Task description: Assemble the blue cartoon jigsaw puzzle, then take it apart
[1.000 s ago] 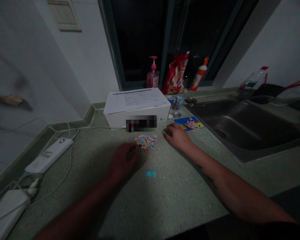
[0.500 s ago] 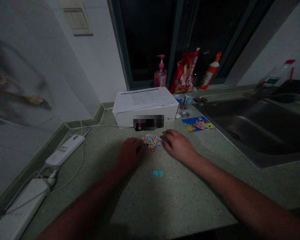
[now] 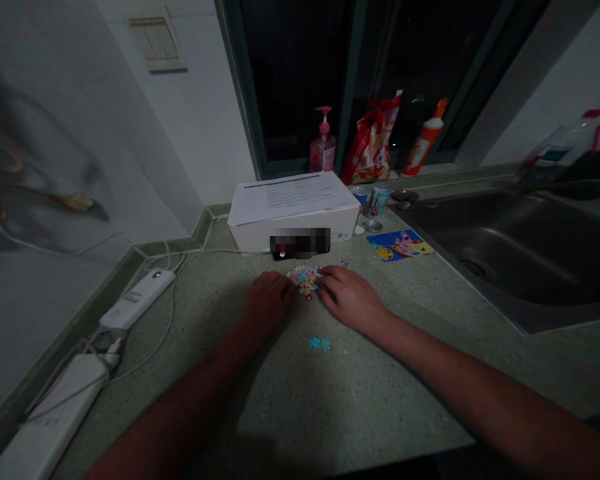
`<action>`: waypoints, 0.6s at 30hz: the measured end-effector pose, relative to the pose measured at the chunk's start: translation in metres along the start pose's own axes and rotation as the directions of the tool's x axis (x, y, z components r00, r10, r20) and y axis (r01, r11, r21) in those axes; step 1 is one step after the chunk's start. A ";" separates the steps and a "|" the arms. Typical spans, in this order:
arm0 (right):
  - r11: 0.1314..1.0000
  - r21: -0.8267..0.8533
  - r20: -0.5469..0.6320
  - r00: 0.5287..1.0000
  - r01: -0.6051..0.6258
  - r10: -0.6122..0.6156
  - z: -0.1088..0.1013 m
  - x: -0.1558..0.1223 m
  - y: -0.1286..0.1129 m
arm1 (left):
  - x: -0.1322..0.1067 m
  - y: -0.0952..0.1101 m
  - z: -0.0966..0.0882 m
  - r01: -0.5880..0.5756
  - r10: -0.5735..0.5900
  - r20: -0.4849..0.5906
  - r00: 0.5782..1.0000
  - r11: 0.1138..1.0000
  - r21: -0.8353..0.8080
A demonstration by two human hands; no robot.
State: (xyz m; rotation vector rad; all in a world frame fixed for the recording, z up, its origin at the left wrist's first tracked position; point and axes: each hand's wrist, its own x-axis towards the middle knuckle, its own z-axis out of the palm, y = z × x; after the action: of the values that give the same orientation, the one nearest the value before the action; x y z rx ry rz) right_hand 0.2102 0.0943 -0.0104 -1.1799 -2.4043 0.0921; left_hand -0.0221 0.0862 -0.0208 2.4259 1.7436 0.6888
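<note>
A small heap of jigsaw puzzle pieces [image 3: 305, 277], mixed pink, cream and blue, lies on the counter between my hands. My left hand [image 3: 267, 301] rests at the heap's left side, fingers bent, with the thumb and fingertips touching its edge. From the right, my right hand [image 3: 351, 293] curves against the pieces, thumb apart from the fingers. Neither hand visibly grips a piece. Nearer to me lie a few joined light-blue puzzle pieces [image 3: 321, 343], which no hand touches. A few stray pieces [image 3: 344, 263] sit just beyond my right fingers.
Behind the heap, a dark phone [image 3: 303, 248] leans on a white box [image 3: 300, 230]. A colourful cartoon picture card [image 3: 400, 245] and cans [image 3: 379, 200] are at the right, before the steel sink [image 3: 520, 260]. White power bank [image 3: 137, 297], power strip [image 3: 55, 413] and cables are left.
My right hand has moved left and my left hand slightly inward, so the heap is narrower. A few pieces now lie apart behind my right hand. The view has shifted slightly.
</note>
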 end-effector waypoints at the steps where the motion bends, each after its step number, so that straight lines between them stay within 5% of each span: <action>1: 1.000 0.010 -0.008 1.000 0.005 -0.005 0.000 -0.001 0.000 | 0.000 0.000 -0.001 0.025 -0.026 -0.022 0.999 0.999 -0.040; 5: 0.996 0.084 -0.075 0.996 0.044 -0.037 0.002 -0.002 0.000 | -0.003 0.006 -0.007 0.212 -0.249 -0.088 0.965 0.929 -0.302; 8: 0.982 0.165 -0.147 0.987 0.094 -0.070 -0.001 -0.003 -0.004 | -0.009 0.018 -0.014 0.376 -0.432 0.037 0.901 0.735 -0.565; 13: 0.950 0.237 -0.238 0.960 0.202 -0.144 -0.008 -0.005 -0.013 | -0.021 0.038 -0.024 0.421 -0.427 0.207 0.880 0.503 -0.755; 18: 0.947 0.243 -0.255 0.955 0.212 -0.148 -0.010 -0.006 -0.017 | -0.026 0.043 -0.022 0.435 -0.418 0.254 0.872 0.423 -0.795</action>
State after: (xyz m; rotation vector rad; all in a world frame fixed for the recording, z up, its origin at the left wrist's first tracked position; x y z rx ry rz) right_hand 0.2056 0.0775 0.0003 -0.7954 -2.1964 0.2019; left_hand 0.0008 0.0431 0.0047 1.2445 1.4040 1.0845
